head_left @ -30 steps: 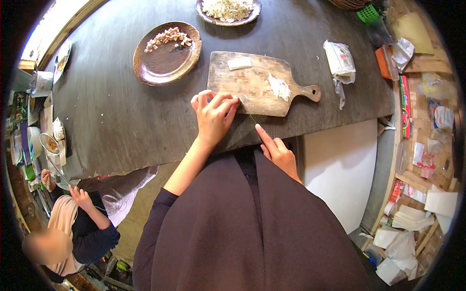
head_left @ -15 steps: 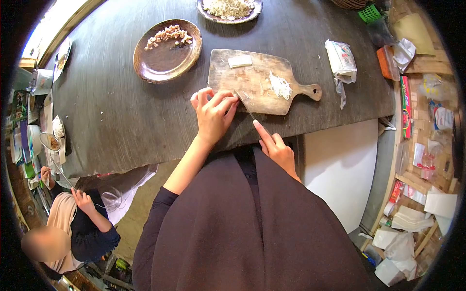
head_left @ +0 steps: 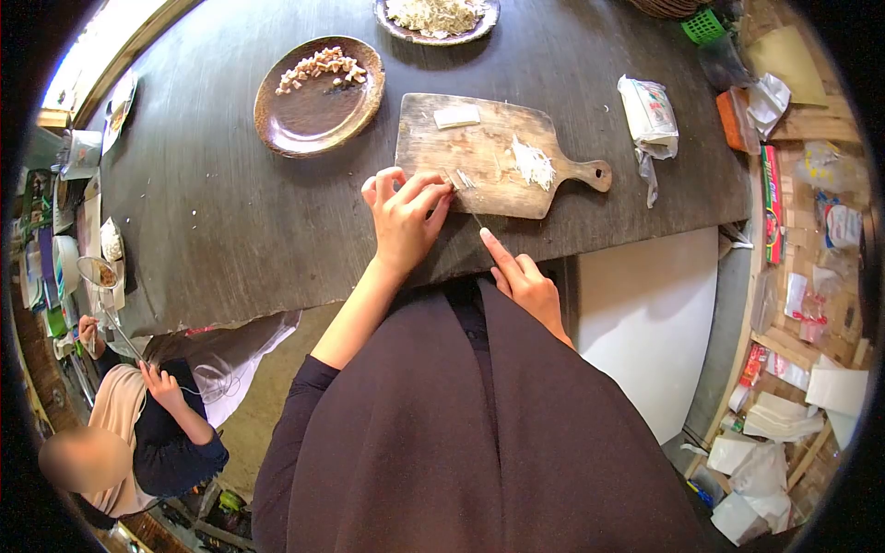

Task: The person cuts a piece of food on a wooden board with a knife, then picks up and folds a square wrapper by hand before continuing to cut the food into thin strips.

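On the wooden cutting board (head_left: pixel 493 138) lie a pale flat block (head_left: pixel 457 116) and a small heap of thin white shreds (head_left: pixel 533 167). My left hand (head_left: pixel 404 221) is at the board's near-left corner, fingers bent and fingertips pressed together; whatever they pinch is hidden. A few slivers (head_left: pixel 466 179) lie just beyond those fingertips. In my right hand (head_left: pixel 529 288) is a knife (head_left: pixel 477 220), its handle mostly covered, the index finger stretched along it. The thin blade points up and left, its tip close to my left fingertips.
Beyond the board stand a brown plate (head_left: pixel 309 124) with chopped pinkish pieces and another plate (head_left: pixel 433 39) heaped with pale shreds. A white plastic packet (head_left: pixel 648 120) lies to the right. At lower left, another person (head_left: pixel 166 415) holds a long-handled strainer (head_left: pixel 100 273).
The knife blade has shifted slightly down and left, uncovering slivers on the board beside my left fingertips. Both my hands stay nearly in place. The other person's hands have moved slightly.
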The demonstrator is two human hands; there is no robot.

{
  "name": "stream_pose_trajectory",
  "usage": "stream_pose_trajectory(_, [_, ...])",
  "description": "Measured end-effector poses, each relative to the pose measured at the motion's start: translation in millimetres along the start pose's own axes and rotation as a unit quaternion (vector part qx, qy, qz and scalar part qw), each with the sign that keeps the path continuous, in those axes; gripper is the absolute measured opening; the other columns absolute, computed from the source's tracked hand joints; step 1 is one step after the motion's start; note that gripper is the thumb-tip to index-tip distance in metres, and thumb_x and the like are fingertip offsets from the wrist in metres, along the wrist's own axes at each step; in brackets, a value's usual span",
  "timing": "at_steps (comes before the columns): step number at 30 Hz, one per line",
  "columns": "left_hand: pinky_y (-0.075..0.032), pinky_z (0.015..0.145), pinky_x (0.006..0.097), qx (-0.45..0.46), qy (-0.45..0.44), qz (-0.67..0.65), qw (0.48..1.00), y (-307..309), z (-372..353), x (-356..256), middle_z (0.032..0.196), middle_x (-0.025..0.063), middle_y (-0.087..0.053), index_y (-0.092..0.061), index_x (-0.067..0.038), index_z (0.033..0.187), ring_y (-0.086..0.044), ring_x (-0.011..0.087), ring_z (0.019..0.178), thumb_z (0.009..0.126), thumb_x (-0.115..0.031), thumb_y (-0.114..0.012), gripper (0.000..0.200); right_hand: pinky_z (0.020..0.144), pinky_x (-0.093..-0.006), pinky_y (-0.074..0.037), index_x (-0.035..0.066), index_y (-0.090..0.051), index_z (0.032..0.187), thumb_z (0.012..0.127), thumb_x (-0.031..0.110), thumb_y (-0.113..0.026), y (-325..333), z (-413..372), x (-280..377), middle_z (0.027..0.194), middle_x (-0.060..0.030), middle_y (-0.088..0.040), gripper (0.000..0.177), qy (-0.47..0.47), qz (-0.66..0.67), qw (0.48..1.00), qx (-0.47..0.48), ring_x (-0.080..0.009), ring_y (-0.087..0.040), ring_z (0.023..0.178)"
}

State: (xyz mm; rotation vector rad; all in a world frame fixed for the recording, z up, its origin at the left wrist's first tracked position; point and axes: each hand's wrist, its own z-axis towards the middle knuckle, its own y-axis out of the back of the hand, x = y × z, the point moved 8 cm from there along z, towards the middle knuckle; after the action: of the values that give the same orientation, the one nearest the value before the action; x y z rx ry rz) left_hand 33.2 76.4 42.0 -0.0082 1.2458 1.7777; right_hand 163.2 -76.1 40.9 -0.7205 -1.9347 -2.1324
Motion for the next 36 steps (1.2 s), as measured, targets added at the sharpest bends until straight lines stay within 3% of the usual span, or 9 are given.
stream_pose_trajectory(11, [-0.032,0.098,0.0409,0.005,0.004,0.014,1.0,0.7,1.3,-0.8,0.103,-0.0128,-0.073,-0.077,-0.022,0.091,-0.053,0.0216,0.1,0.078,-0.021,-0.082,0.014,0.05,-0.0436,-0.056,0.045,-0.047,0.152,0.093,0.022,-0.07,-12.3,4.9,-2.8,0.079,-0.0065,-0.047,0.067,0.007,-0.034,0.999,-0.016,-0.0295,-0.062,0.051])
stream_pose_trajectory(15, [-0.031,0.099,0.044,-0.002,0.001,0.0,1.0,-2.0,-0.8,2.1,0.104,-0.0119,-0.07,-0.075,-0.022,0.092,-0.052,0.0218,0.102,0.078,-0.02,-0.081,0.015,0.049,-0.0431,-0.056,0.045,-0.048,0.152,0.094,0.023,-0.07,-11.3,8.4,-2.4,0.079,-0.0063,-0.047,0.066,0.015,-0.011,0.999,-0.031,-0.029,-0.062,0.051])
stream_pose_trajectory(36, [-0.033,0.097,0.0407,0.001,0.005,0.007,1.0,0.6,0.7,1.7,0.104,-0.0124,-0.073,-0.077,-0.022,0.092,-0.053,0.0217,0.1,0.077,-0.021,-0.083,0.016,0.052,-0.0434,-0.057,0.044,-0.048,0.152,0.094,0.022,-0.07,-5.7,1.3,-5.0,0.078,-0.0061,-0.047,0.066,0.007,0.02,1.0,0.004,-0.0295,-0.062,0.053])
